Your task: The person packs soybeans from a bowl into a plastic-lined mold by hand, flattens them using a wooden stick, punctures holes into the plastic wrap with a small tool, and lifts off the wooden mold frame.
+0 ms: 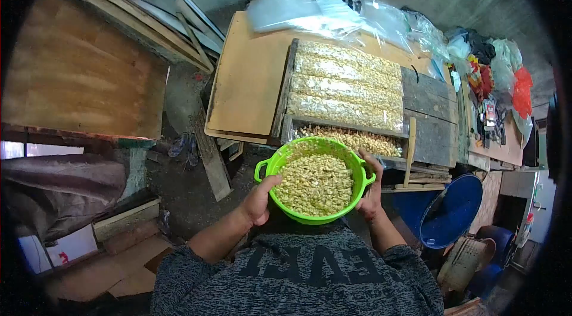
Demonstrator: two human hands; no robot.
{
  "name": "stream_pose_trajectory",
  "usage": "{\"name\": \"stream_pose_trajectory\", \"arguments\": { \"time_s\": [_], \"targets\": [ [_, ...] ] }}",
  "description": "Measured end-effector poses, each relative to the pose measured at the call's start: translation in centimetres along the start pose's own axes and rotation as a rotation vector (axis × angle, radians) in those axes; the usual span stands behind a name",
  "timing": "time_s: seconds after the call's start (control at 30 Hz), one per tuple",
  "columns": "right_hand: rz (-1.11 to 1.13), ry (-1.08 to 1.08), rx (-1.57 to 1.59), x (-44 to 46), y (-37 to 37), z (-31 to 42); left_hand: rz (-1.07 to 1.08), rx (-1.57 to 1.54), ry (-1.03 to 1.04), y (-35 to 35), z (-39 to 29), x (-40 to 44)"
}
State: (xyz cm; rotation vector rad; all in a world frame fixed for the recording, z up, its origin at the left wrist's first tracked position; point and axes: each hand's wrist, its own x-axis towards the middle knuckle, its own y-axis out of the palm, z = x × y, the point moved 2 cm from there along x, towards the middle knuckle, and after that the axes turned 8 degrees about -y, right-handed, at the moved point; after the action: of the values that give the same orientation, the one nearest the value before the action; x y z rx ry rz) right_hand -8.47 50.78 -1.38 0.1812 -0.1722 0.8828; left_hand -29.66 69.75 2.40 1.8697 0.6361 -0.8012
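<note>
I hold a bright green two-handled plastic basin in front of my shirt, beside the table's near edge. Pale yellow bean-like pieces fill much of it. My left hand grips the left rim, its thumb over the edge. On the other side, my right hand is wrapped around the wall by the right handle. Just beyond the basin, a wooden-edged tray holds several rows of similar pieces under clear plastic. The row nearest me looks looser and browner.
Clear plastic sheets and bags lie along the back of the table. Dark boards adjoin the tray on the right. A blue drum stands below right. Planks and a brown panel are at left.
</note>
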Motion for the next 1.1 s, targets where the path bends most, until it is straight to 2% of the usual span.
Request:
{"name": "stream_pose_trajectory", "arguments": {
  "time_s": [0.17,0.27,0.63,0.93,1.0,1.03,1.1],
  "targets": [
    [-0.309,0.118,0.121,-0.5,2.4,2.0,0.048,0.100,0.015,1.7,-0.6,-0.4],
    [-0.367,0.118,0.115,-0.6,3.2,1.9,0.069,0.138,0.066,1.5,-0.9,-0.2],
    [-0.346,0.096,0.115,0.5,3.9,2.4,0.050,0.156,0.111,1.3,-1.5,0.4],
    [-0.290,0.058,-0.017,1.7,3.8,3.0,0.059,0.142,0.134,1.5,-2.0,0.7],
    [-0.274,0.101,-0.063,1.9,3.8,3.7,0.052,0.158,0.198,1.8,-1.8,0.3],
    [-0.274,0.103,-0.066,1.5,3.7,3.6,0.061,0.114,0.118,2.0,-2.1,0.5],
    [-0.280,0.066,-0.043,1.7,3.5,2.6,0.075,0.124,0.145,1.9,-2.3,0.9]
  ]
}}
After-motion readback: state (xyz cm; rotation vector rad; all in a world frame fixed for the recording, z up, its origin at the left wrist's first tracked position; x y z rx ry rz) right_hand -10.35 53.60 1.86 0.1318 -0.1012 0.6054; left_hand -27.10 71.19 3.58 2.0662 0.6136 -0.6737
